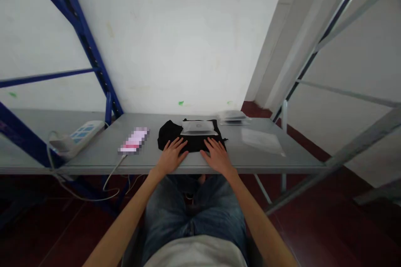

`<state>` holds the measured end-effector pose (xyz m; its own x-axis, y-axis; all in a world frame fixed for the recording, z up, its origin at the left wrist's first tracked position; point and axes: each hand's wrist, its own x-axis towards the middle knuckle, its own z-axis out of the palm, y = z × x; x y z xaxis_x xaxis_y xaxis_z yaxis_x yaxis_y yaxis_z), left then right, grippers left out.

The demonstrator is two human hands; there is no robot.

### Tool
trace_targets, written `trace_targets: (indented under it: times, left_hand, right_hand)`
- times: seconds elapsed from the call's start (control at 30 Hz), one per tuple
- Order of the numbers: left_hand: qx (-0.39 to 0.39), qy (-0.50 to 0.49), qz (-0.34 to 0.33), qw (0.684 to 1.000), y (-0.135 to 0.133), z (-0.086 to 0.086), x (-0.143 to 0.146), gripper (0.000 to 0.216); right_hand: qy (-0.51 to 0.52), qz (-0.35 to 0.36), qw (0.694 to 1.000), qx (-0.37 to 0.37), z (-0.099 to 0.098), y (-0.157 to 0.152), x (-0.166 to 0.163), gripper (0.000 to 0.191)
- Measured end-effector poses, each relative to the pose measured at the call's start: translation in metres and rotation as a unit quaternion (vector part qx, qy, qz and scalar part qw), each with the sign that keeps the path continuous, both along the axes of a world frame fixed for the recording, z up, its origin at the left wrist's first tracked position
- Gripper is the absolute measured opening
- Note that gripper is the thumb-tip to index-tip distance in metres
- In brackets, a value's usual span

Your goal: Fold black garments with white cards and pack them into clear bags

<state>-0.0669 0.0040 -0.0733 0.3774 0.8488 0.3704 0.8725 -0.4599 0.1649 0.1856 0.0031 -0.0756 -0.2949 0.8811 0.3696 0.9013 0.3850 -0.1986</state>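
Note:
A black folded garment lies on the grey table straight ahead of me. A clear plastic bag rests on its far half. My left hand lies flat with fingers spread on the garment's near left edge. My right hand lies flat, fingers spread, on its near right edge. Neither hand grips anything.
A phone on a white cable lies left of the garment. A power strip sits at the far left. A stack of clear bags lies at the back and one flat bag to the right. Blue and grey shelf frames flank the table.

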Motion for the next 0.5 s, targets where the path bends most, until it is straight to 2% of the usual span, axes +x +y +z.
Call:
trace_targets:
  times: [0.5]
  left_hand:
    - [0.005, 0.001, 0.0, 1.0, 0.0006, -0.0012, -0.0005, 0.055]
  right_hand:
    - [0.0, -0.003, 1.0, -0.003, -0.0014, 0.0009, -0.0007, 0.063]
